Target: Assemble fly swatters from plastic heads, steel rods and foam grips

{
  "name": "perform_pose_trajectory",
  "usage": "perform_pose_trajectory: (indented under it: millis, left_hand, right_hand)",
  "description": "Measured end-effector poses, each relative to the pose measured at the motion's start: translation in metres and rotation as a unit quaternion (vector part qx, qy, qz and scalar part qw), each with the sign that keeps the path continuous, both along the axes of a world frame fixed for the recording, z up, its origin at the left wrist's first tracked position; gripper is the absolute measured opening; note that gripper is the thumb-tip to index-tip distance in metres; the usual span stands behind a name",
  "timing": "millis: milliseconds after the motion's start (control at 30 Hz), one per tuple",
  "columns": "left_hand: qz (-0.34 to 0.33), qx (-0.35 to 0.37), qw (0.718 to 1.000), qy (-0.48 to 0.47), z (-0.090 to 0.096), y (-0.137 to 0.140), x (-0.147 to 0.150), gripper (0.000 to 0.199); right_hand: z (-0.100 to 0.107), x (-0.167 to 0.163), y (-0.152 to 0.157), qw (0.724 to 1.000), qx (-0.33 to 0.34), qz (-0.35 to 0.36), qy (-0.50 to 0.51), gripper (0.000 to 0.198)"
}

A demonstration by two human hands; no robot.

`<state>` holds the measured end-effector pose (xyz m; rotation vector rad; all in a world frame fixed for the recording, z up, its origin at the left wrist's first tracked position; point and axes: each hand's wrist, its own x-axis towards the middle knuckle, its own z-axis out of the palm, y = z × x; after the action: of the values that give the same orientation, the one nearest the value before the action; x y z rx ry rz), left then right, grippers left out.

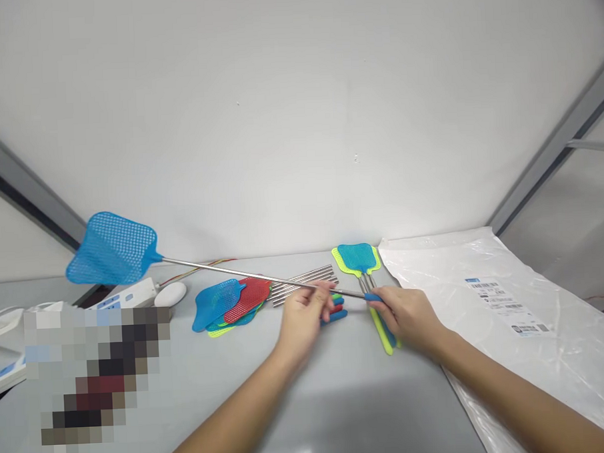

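Note:
A blue fly swatter (113,248) with an extended metal rod is held above the table, its mesh head out to the left. My right hand (408,315) is closed round its blue handle. Near the handle end, my left hand (305,310) pinches the rod between thumb and fingers. Under the rod lie loose blue and red swatter heads (250,299) in a pile, a row of metal rods (304,284) and several coloured handles (336,310), partly hidden by my left hand. Two or more swatters (357,259), blue and yellow-green, lie together behind my right hand.
A white plastic bag (444,274) with a printed label covers the right of the grey table (340,412). On the left are power strips (129,295), a white rounded object (170,294) and a pixelated patch (98,382). A white wall stands behind.

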<state>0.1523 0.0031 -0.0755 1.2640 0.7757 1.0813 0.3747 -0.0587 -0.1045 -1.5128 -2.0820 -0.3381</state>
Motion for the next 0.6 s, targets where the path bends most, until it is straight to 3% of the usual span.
perform_pose_trajectory:
  millis: [100,167,400,600]
  left_hand:
    - [-0.047,0.012,0.998,0.026,0.000,-0.010,0.007,0.038]
    - [-0.042,0.011,0.999,0.028,0.005,-0.009,0.003,0.041]
    - [0.120,-0.013,0.986,-0.119,0.021,0.021,-0.035,0.037]
    - [0.120,-0.005,0.990,-0.075,0.011,0.019,-0.026,0.032]
  right_hand:
    - [0.003,-0.001,-0.001,1.000,0.016,0.016,0.000,0.022]
    - [0.004,0.002,-0.001,1.000,0.026,0.017,-0.003,0.022]
    - [0.002,0.017,0.000,1.000,0.003,-0.020,0.005,0.023]
    - [0.000,0.014,0.000,0.999,-0.005,-0.035,0.003,0.025]
